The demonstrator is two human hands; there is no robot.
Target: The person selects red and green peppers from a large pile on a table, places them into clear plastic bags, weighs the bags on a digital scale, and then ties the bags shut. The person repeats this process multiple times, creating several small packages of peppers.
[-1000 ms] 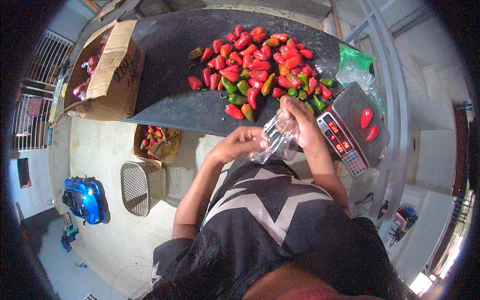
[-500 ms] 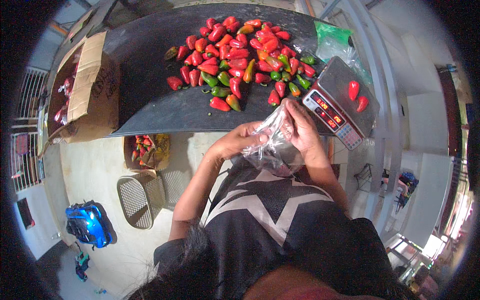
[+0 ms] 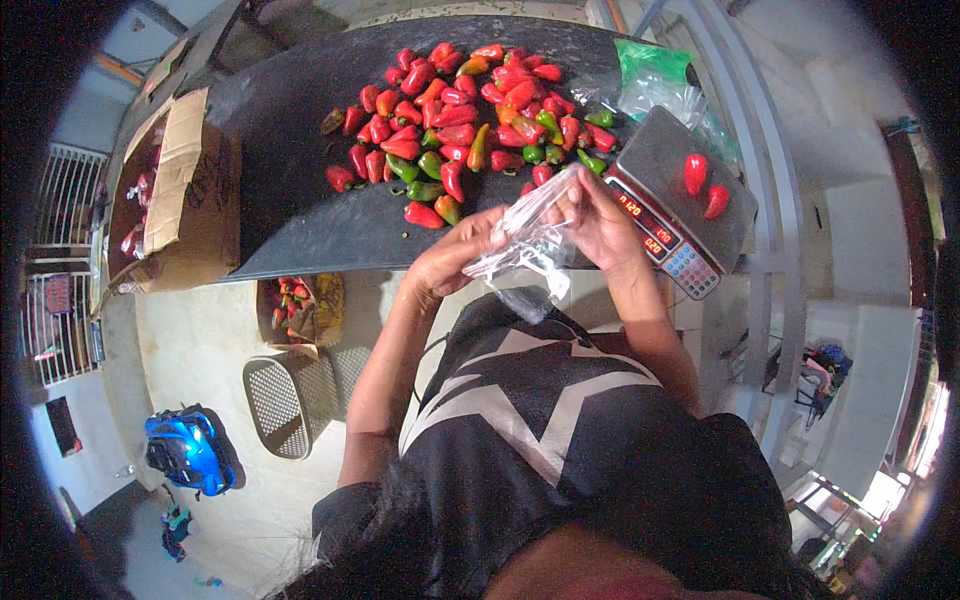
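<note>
Between my hands, in front of my shirt, hangs a clear plastic bag [image 3: 540,262] with its rim stretched taut. My left hand [image 3: 458,248] pinches one side of the rim, and my right hand [image 3: 606,222] grips the other. No pepper shows inside the bag. Just beyond my hands a heap of red, orange and green peppers [image 3: 455,115] lies on the black tabletop [image 3: 290,160]. To the right of my right hand stands a digital scale [image 3: 655,150] with a lit red display. Two red peppers [image 3: 696,174] rest on its grey plate.
A cardboard box [image 3: 205,200] holding bagged peppers stands at the table's left end. Green and clear plastic bags [image 3: 655,75] lie at the far right. Below the table edge are a smaller box of peppers [image 3: 290,310], a beige basket [image 3: 280,405] and a blue backpack [image 3: 190,450].
The bag's rim has been drawn out straighter between my hands, and its lower part has lifted. Both hands have shifted slightly left. The peppers on the scale have not moved on its plate.
</note>
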